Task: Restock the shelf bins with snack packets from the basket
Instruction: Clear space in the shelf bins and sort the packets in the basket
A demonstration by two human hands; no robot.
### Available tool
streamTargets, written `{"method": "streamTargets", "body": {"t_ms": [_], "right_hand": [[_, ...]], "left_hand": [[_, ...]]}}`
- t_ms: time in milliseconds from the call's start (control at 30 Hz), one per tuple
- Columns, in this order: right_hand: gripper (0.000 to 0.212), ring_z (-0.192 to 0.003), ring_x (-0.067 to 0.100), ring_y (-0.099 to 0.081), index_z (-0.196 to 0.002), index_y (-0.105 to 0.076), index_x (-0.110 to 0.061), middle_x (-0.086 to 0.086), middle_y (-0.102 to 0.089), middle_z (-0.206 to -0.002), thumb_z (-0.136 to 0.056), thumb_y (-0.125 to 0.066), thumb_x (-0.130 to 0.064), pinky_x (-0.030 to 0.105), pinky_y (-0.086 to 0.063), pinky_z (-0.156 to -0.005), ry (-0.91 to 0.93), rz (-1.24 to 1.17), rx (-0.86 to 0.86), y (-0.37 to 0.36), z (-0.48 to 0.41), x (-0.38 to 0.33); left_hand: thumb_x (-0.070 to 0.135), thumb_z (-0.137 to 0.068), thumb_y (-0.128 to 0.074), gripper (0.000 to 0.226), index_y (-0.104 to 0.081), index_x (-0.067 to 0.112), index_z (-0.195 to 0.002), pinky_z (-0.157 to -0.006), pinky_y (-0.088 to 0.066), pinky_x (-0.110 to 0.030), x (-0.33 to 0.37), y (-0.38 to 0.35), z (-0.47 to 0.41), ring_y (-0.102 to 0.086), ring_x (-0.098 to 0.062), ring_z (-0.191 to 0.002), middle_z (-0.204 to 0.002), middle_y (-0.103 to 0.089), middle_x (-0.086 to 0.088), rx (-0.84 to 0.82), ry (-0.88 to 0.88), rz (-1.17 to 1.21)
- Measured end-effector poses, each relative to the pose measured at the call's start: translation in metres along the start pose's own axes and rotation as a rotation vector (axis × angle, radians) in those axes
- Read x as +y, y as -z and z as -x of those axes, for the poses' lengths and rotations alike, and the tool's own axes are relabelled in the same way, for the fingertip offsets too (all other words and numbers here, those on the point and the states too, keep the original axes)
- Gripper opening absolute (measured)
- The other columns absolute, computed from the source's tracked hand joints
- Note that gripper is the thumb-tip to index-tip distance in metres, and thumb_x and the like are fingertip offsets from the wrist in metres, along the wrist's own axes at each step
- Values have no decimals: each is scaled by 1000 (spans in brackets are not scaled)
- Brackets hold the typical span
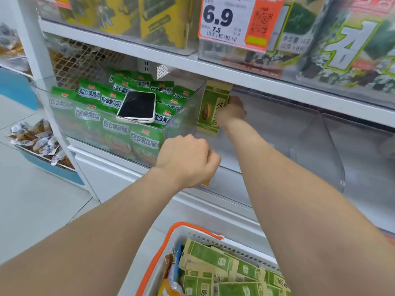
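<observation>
- Right hand (232,112): reaches into the clear bin (277,133) on the middle shelf and grips a packet (208,107) by its right edge. The hand is blurred, so single fingers cannot be told apart.
- Packet: green and tan, upright, at the far left of the clear bin, just beside the wall shared with the left bin (181,116).
- Left hand (188,161): fingers curled, placed at the front wall of the clear bin near its left corner. Whether it grips the rim or holds nothing cannot be told. A small yellow-orange tab (206,182) shows just below it.
- Basket (192,233): white with an orange handle (154,259), below the shelf between the two forearms. It holds more packets (224,265) of the same kind lying flat and overlapped, with other wrappers at its left end.
- Left bin: filled with green packs (106,122); a phone (136,106) lies face up on top of them.
- Overhead: the upper shelf board (256,79) runs close above the packet's top edge. Its bins carry yellow and green packs, with a price tag (224,18) reading 6.9.
- Rear: a mesh panel (81,60) backs the left bin.
- Floor, left: a blue tub (53,167) holds small wrapped snacks, well apart from both hands.
</observation>
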State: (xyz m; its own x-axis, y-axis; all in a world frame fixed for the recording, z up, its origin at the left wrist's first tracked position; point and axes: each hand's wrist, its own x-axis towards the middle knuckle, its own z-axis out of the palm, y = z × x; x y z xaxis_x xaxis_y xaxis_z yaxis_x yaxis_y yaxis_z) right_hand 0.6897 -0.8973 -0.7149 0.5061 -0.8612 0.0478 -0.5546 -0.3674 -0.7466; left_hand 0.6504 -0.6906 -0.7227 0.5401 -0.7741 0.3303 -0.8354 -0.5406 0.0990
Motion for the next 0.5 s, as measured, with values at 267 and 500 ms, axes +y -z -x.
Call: {"method": "streamTargets", "body": {"t_ms": [267, 500], "right_hand": [[25, -112, 29, -62, -117, -64, -14, 5, -69, -118, -93, -61, -10, 32, -54, -81, 40, -70, 200, -11, -11, 7], [43, -115, 30, -65, -137, -46, -6, 11, -66, -127, -98, -62, -13, 32, -50, -81, 15, -113, 237, -13, -1, 9]], "left_hand": [[41, -93, -42, 41, -57, 13, -66, -53, -29, -29, 2, -2, 0, -39, -21, -51, -57, -47, -2, 11, 16, 28], [39, -93, -41, 41, -53, 14, -63, -52, -26, -30, 5, 2, 1, -40, -21, -51, -59, -49, -2, -25, 31, 29]]}}
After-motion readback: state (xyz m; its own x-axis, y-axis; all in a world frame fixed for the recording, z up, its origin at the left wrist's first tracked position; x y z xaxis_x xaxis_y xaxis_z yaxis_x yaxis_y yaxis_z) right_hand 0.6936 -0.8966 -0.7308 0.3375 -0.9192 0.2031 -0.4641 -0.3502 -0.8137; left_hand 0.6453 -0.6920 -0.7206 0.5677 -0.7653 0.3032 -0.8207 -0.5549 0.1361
